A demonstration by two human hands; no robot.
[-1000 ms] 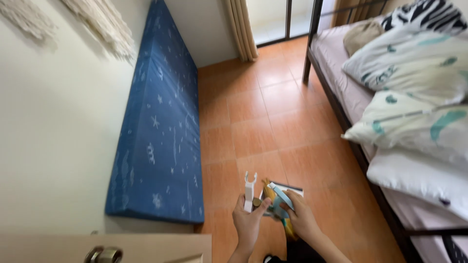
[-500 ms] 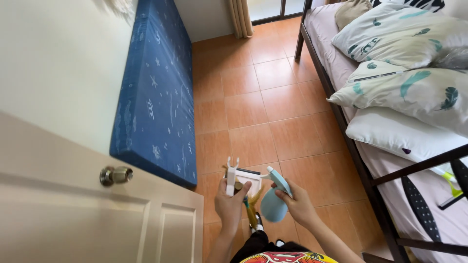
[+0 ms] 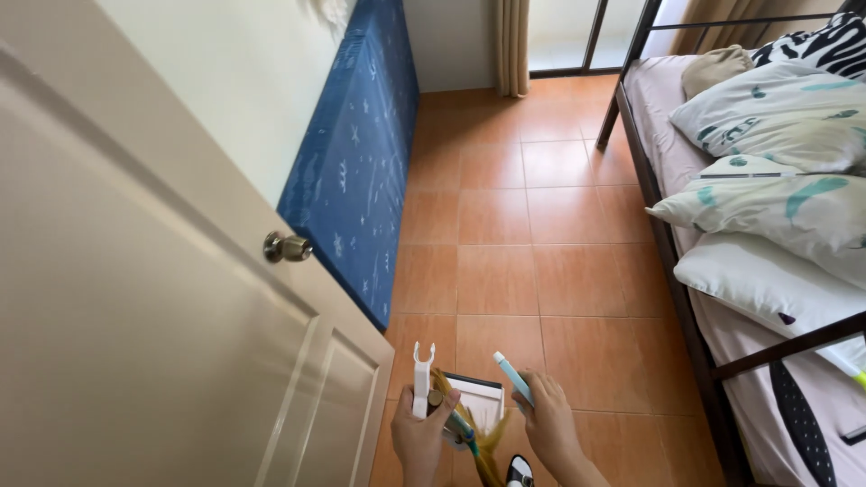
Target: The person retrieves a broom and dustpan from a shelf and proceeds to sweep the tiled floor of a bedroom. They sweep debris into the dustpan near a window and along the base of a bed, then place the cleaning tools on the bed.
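Left hand grips the white dustpan handle upright; right hand holds the blue brush handle tilted, just beside it

Pillows on bed

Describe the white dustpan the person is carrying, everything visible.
The white dustpan looks like plastic, with a flat pan edged by a dark lip. Its upright white handle ends in a forked clip. The left hand grips that handle, holding the pan above the tiled floor, with a broom's yellowish bristles pressed against it.
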